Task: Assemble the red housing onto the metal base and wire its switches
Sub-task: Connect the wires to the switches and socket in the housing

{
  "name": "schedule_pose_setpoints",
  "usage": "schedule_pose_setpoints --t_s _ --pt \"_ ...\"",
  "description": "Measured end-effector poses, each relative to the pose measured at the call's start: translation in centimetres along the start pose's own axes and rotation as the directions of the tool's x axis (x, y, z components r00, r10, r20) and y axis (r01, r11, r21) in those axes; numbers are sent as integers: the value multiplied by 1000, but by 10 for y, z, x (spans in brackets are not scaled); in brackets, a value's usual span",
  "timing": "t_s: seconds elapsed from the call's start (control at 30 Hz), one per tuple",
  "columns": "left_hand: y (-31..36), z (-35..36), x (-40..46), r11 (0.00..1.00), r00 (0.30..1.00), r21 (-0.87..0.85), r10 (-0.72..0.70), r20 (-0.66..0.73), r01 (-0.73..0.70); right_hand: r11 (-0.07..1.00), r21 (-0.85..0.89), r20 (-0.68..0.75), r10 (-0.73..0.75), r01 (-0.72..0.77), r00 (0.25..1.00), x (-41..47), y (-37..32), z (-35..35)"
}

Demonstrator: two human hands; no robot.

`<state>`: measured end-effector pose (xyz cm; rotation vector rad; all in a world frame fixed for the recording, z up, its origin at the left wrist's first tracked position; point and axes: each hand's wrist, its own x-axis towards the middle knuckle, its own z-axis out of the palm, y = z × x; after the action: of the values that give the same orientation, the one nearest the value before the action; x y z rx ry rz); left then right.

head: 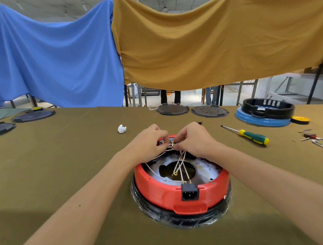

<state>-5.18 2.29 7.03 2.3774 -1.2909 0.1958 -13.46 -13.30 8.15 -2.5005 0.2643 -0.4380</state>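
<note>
No legible text, labels or numbers anywhere.

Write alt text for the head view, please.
Both hands, left hand and right hand, pinch white wires at the far rim of a red housing on a cloth-covered table. A screwdriver lies to the right.

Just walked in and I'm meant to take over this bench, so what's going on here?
A person is wiring the red housing, which already sits on its metal base. Both the left hand and right hand pinch white wires at the far rim. A screwdriver lies unused to the right.
</note>
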Motion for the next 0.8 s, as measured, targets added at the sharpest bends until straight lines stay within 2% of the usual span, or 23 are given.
schedule_pose_setpoints --t_s 0.8 --pt "-1 0 1 998 1000 -59 4 4 -3 997 79 8 4 -5 1000 1 6 3"
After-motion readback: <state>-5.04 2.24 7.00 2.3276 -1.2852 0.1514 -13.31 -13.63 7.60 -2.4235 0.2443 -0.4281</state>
